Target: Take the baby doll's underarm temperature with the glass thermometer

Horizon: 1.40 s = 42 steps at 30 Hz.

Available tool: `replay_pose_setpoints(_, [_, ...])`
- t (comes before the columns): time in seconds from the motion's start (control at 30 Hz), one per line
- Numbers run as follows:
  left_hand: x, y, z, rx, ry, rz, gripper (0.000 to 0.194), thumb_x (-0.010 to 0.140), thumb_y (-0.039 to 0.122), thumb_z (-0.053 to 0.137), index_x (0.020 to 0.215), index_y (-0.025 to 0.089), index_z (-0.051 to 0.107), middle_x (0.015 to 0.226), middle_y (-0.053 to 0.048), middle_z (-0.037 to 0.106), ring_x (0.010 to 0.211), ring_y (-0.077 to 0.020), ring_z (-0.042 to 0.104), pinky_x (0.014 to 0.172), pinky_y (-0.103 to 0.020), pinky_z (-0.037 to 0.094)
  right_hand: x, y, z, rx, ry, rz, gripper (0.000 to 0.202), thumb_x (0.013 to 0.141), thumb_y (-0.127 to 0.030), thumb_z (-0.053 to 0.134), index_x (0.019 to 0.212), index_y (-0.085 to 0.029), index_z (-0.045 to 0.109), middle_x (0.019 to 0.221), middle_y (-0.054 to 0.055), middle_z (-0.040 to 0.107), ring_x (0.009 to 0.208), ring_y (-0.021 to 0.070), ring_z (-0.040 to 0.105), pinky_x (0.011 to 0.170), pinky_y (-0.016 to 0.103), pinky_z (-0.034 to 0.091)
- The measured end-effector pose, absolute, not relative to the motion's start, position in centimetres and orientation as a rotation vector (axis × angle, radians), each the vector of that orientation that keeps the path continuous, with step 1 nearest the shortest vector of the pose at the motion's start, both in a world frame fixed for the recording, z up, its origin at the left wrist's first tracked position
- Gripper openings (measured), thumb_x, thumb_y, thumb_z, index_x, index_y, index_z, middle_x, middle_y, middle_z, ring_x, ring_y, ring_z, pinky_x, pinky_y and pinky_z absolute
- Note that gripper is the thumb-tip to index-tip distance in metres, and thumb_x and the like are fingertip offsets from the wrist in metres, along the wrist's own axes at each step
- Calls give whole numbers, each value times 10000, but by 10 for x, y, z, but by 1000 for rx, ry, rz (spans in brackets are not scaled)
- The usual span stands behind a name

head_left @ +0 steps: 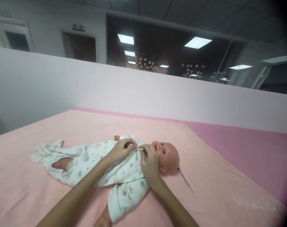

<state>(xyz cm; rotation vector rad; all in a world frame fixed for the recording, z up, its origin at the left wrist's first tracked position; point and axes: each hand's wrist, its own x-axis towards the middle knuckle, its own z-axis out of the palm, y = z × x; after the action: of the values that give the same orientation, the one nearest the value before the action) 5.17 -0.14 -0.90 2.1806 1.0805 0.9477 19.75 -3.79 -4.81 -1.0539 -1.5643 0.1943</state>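
Note:
A baby doll [170, 156] lies on its back on the pink sheet, its bald head to the right. It wears a white printed baby romper [86, 160], with one leg bare through an opening in the cloth. My left hand [123, 149] is closed, its fingertips pinching the romper's front at the upper chest. Just below the doll's chin, my right hand [150, 160] is curled and closed on the collar edge. The fingertips of both hands nearly meet, and the small bit of cloth between them is partly hidden. The sleeve [129, 195] nearer me stretches out toward the front.
A thin clear thermometer-like stick [186, 180] with a blue end lies beside the doll's head. The pink sheet [216, 186] covers a padded surface with a darker pink border [240, 151]. A white low wall [157, 94] runs behind, with windows and doors beyond.

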Motion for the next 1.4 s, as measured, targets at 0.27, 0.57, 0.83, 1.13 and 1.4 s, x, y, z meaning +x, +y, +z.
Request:
replay_pose_setpoints(0.27, [38,-5,-6,2005,1029,963,352,831,441,411,798,156,616,701,-14,570,615,-123,442,617,-241,348,197,-35,-54,-1143,-1596,63,252,767,-52,357,798,-162,581,962,96,553,919,199,514,752,329,438])
replay_pose_setpoints(0.57, [40,-5,-13,1900,1002,1038,312,791,428,469,764,160,625,762,-32,605,686,-149,492,603,-242,358,197,-36,-49,-1064,-1460,333,276,784,-69,358,969,-191,521,921,52,576,851,166,545,753,306,449])
replay_pose_setpoints(0.83, [40,-3,-19,1721,904,1066,232,791,340,496,918,162,575,753,-14,595,517,-77,391,490,-209,285,198,-33,-52,-1142,-1480,287,231,765,-74,363,902,-178,519,904,80,564,850,200,544,711,333,457])
replay_pose_setpoints(1.13, [39,-3,-20,1672,883,1090,212,760,330,539,890,170,591,729,-5,552,567,-83,421,496,-197,287,194,-33,-61,-1207,-1615,15,322,800,-101,349,1105,-147,441,749,57,554,670,193,537,588,325,458])
replay_pose_setpoints(1.4, [38,1,-22,1544,803,1103,206,739,305,559,877,162,614,745,-18,569,587,-93,469,506,-199,318,193,-39,-60,-1279,-1728,-172,360,798,-157,388,1154,-138,436,791,82,553,741,215,521,628,338,449])
